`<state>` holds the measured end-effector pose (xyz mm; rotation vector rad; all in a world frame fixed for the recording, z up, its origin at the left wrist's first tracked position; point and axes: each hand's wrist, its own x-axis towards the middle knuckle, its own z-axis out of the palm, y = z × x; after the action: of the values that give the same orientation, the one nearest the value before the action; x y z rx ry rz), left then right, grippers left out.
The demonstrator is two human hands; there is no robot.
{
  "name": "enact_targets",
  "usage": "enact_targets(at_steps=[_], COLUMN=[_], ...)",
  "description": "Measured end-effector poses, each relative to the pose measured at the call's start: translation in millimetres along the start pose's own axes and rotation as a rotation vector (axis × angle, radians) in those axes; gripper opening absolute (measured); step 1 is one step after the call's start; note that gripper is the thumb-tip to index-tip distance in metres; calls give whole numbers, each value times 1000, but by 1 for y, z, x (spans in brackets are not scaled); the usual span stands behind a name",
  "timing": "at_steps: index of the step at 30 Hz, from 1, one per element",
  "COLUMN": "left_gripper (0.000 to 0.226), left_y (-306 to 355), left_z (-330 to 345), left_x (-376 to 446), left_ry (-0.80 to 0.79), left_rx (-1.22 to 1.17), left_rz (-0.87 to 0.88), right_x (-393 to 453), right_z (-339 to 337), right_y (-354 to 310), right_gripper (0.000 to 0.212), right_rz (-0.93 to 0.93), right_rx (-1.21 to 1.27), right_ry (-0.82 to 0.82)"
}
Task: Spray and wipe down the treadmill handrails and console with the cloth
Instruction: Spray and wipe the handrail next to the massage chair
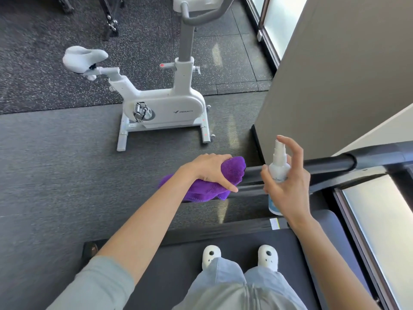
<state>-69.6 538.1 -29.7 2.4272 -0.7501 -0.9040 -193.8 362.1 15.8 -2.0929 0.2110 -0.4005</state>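
Observation:
My left hand [212, 170] grips a bunched purple cloth [232, 170] and presses it on the left end of the treadmill's black handrail [330, 162]. To its right, my right hand [288, 186] holds a small white spray bottle [278, 168] upright, index finger raised over the nozzle, just in front of the rail. The rail runs right toward the console, of which only a dark edge [402, 173] shows at the frame's right side. I stand on the treadmill belt [178, 260] in white shoes.
A white exercise bike [161, 104] stands on the grey floor to the left, beyond the rail. A beige wall panel [335, 74] rises at the right behind the rail. Bright windows [380, 231] line the right side. Dark gym gear sits at the top left.

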Motion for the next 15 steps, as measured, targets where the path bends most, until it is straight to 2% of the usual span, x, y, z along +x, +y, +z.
enact_targets(at_steps=[7, 10, 15], left_gripper=[56, 63, 83], left_y=[46, 75, 131], left_z=[12, 18, 31], left_x=[49, 77, 129], left_ry=[-62, -114, -173], left_rx=[-65, -145, -239], left_rz=[31, 16, 18], right_x=[-5, -3, -3], right_z=[-46, -73, -123], right_y=[30, 41, 64], right_gripper=[71, 69, 80], right_rz=[45, 63, 140], right_rx=[-45, -61, -80], right_ry=[104, 148, 241])
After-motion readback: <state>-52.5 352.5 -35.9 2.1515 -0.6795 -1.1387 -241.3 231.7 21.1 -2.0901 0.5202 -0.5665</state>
